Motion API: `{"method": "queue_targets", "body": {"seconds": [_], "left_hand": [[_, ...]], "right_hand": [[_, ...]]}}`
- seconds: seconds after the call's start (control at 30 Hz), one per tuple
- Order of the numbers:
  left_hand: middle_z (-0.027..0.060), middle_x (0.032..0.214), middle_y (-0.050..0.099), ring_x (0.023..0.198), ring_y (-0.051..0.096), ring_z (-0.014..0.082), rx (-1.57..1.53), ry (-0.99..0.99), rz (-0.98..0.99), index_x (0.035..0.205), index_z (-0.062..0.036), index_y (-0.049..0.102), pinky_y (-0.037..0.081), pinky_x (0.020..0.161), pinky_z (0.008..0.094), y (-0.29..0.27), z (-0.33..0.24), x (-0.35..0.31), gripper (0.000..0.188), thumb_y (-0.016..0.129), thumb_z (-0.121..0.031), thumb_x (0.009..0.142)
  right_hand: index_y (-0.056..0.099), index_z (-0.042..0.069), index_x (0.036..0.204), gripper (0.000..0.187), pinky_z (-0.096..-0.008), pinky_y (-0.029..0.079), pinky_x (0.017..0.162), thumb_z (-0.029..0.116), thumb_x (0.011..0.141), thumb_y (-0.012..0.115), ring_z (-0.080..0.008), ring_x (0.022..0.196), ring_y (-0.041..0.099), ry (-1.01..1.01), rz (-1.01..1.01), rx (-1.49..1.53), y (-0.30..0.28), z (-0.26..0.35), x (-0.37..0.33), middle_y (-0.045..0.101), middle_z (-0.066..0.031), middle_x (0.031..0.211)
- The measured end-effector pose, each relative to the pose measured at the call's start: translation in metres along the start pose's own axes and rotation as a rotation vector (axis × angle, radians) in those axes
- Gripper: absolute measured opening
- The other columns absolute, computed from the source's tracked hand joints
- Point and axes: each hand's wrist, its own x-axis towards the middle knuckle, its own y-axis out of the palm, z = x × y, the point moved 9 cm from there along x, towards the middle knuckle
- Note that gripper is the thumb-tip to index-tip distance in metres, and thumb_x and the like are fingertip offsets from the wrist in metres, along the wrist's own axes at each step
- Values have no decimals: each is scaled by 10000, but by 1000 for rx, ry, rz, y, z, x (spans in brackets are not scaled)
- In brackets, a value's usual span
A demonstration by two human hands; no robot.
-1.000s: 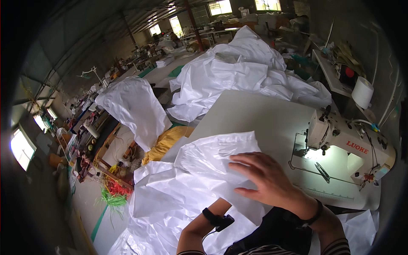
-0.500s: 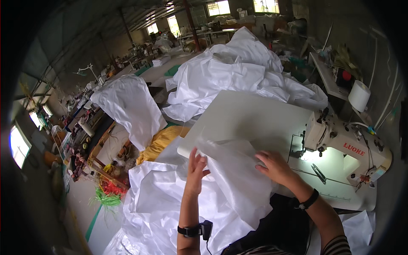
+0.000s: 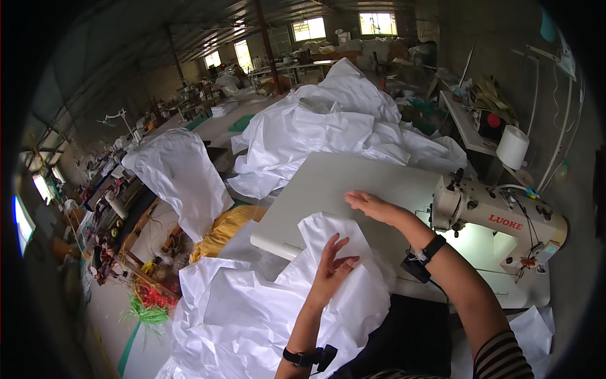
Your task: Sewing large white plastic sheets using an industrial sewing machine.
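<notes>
A large crumpled white woven-plastic sheet [image 3: 233, 309] lies over my lap, with one end up on the front edge of the sewing table [image 3: 322, 180]. My left hand [image 3: 334, 265] is over that raised end, fingers spread and nothing held. Beyond it, my right hand [image 3: 372, 206] hovers above the tabletop with fingers stretched out, empty. Both wrists wear black straps with small devices. To the right stands a white sewing machine [image 3: 483, 218], its lamp lighting the needle area; my right forearm covers part of the table before it.
Behind the table rises a big white sheet heap [image 3: 328, 120]. A draped white piece [image 3: 180, 180] and yellow cloth [image 3: 224, 230] are at left, near green strands [image 3: 148, 309]. A thread cone [image 3: 512, 146] stands behind the machine.
My right hand has moved left and farther over the table. My left hand has shifted right. The sheet's end has slumped and folded. The thread snips on the table are now hidden.
</notes>
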Motion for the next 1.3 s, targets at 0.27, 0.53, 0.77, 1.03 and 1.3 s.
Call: {"method": "queue_targets", "body": {"seconds": [0.27, 0.53, 0.77, 1.03, 1.3], "left_hand": [[102, 1548, 353, 1228, 576, 244, -21, -49, 126, 1561, -140, 214, 492, 953, 353, 27, 37, -17, 676, 586, -122, 997], [93, 1337, 575, 1091, 651, 185, 84, 125, 113, 1380, -32, 504, 489, 954, 309, 32, 32, -37, 421, 524, 40, 965], [75, 1358, 569, 1088, 618, 182, 19, 37, 130, 1352, -19, 515, 473, 981, 326, 39, 49, -46, 359, 488, 15, 995], [65, 1368, 556, 1099, 616, 165, 49, -7, 187, 1356, -28, 517, 471, 980, 320, 70, 84, -45, 359, 509, 2, 998], [125, 983, 736, 749, 698, 198, 696, 441, -422, 1127, -11, 669, 577, 716, 306, -54, -30, -107, 312, 593, 95, 843]], "right_hand": [[615, 8, 1294, 547, -311, 416, 1045, 463, 995, 563, -195, 1195, 573, -148, 442, -81, 83, 33, 17, 644, -129, 1280], [688, 11, 947, 214, -306, 507, 752, 222, 916, 698, -149, 803, 646, -303, 434, -338, 72, 58, -22, 707, -84, 867], [652, 36, 1124, 219, -327, 499, 873, 193, 977, 608, -226, 973, 652, -382, 154, -460, 16, 93, -85, 670, -73, 1105], [600, 51, 1257, 401, -403, 475, 954, 334, 974, 610, -291, 1099, 617, -565, 216, -441, 79, 113, -81, 629, -128, 1204], [676, 28, 914, 131, -306, 519, 717, 114, 849, 752, -184, 730, 648, -444, 28, -480, -23, 130, -106, 671, -59, 838]]}}
